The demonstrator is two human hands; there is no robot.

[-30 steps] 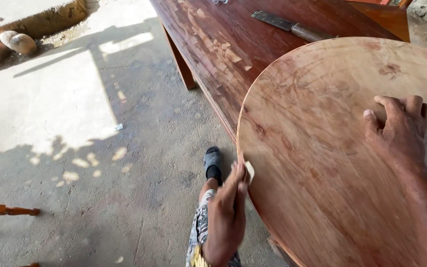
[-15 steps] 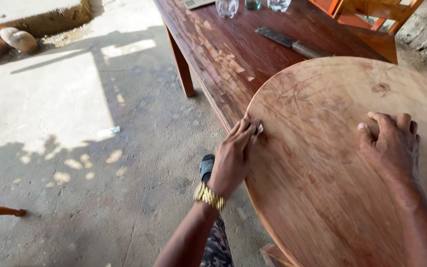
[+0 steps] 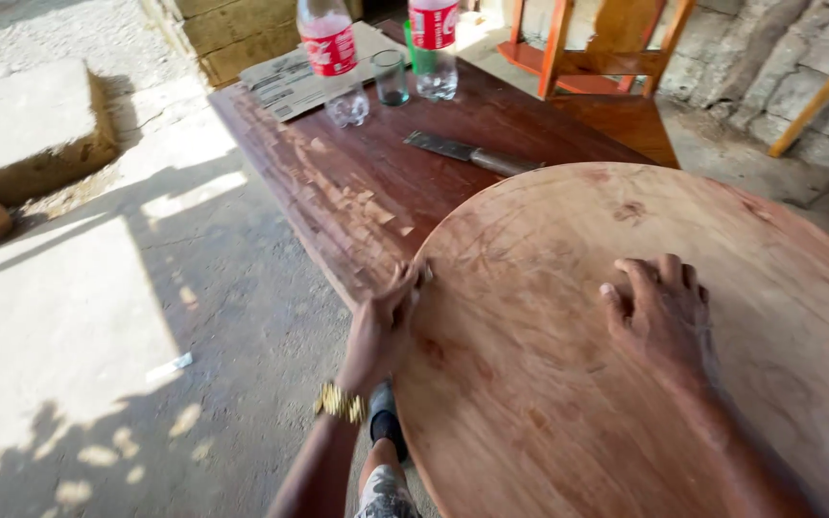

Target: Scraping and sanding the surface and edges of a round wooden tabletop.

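Since the earlier frame, left hand (image 3: 381, 331) has slid further up the rim of the round wooden tabletop (image 3: 549, 384), fingers (image 3: 405, 288) pinched on something small, hard to identify. Right hand (image 3: 659, 312) lies flat, spread, gripping nothing. Disc at lower right of the frame looks stiff, heavy; best gripped at its edge. Its right part is cut off. Beyond: long surface (image 3: 376, 182), knife (image 3: 472, 153), bottles (image 3: 333, 58).

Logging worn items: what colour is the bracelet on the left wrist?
Gold, on the left hand's bracelet; head view.
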